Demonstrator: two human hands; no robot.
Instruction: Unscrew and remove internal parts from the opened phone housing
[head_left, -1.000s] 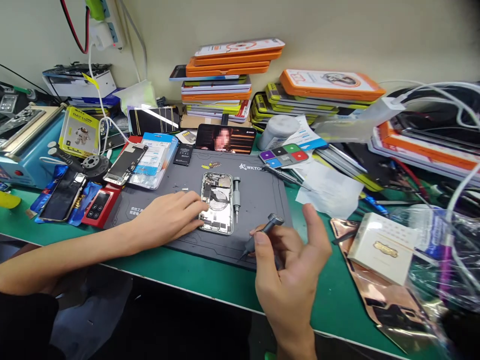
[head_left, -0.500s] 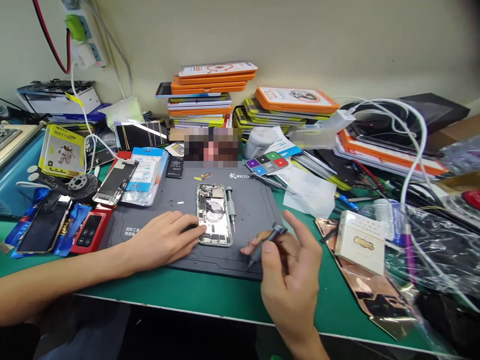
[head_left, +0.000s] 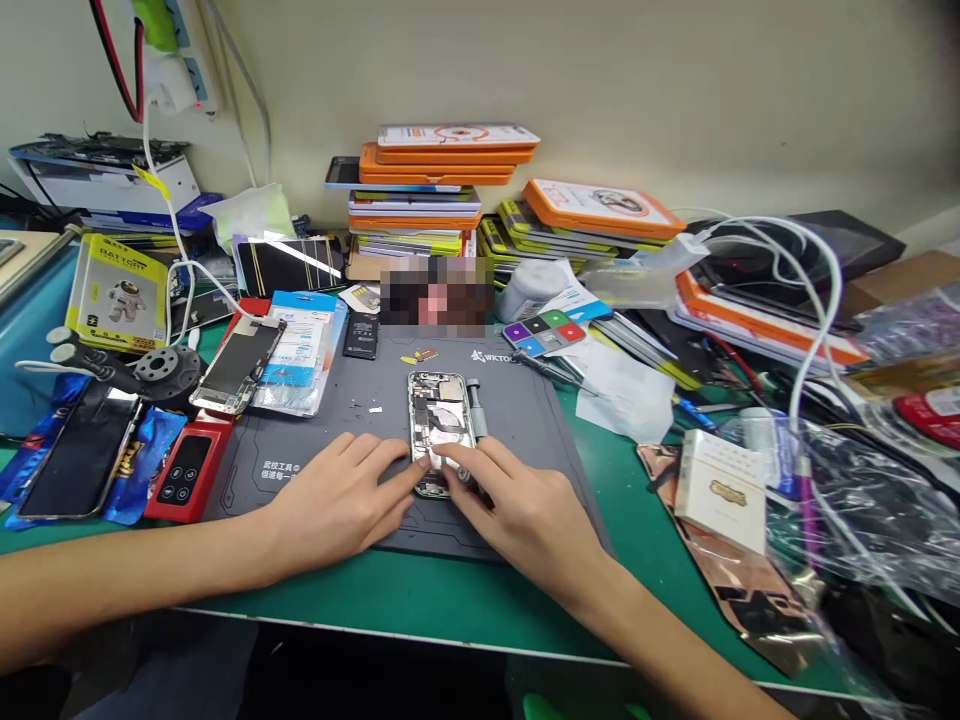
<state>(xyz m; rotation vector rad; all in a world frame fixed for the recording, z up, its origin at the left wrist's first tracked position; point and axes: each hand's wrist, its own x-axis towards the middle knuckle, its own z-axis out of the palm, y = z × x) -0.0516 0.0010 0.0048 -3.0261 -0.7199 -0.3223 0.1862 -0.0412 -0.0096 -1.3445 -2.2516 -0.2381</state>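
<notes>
An opened phone [head_left: 441, 410], its back off and its insides showing, lies in the middle of a dark grey work mat [head_left: 517, 420]. My left hand [head_left: 337, 500] lies flat on the mat with its fingertips against the phone's lower left edge, steadying it. My right hand [head_left: 517, 510] reaches in from the right, its fingers bunched over the phone's lower end. Only a dark sliver of the screwdriver it holds shows beneath the fingers. A second, grey screwdriver [head_left: 475, 403] lies along the phone's right side.
Small screws and brackets [head_left: 420, 355] sit on the mat's far part. Left of the mat are a red device [head_left: 184, 470], a phone screen [head_left: 236, 365] and blue packets. A colourful parts tray [head_left: 545, 332], tweezers, a white box [head_left: 721, 488] and cables lie right. Stacked orange cases stand behind.
My right hand has moved left from the mat's near right part onto the phone's lower end, taking the screwdriver with it. The left hand has stayed beside the phone.
</notes>
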